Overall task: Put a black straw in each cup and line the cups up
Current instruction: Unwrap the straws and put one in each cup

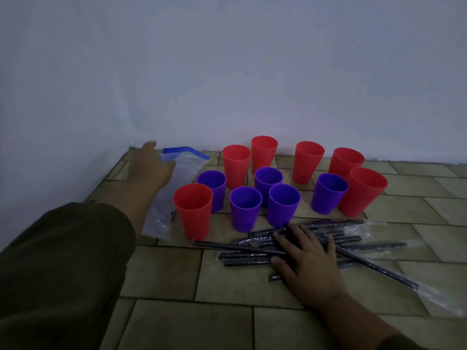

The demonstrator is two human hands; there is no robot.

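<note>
Under the right hand (307,261), a loose heap of black straws (249,250) in clear wrappers is held flat on the tiled surface (164,274). The fingers are spread straight and nothing is gripped. The overlapping straws cannot be counted.

Just beyond those fingertips, eleven cups are stood upright in a loose cluster: six red cups (236,170) and five purple cups (245,210). Each is seen empty as far as its mouth shows.

Left of the cups, a clear zip bag (177,188) is touched at its far end by the left hand (151,168), fingers outstretched. Its contents cannot be told.

The wall (227,72) is met close behind the farthest cups. Open tile is left nearer than the right hand.
</note>
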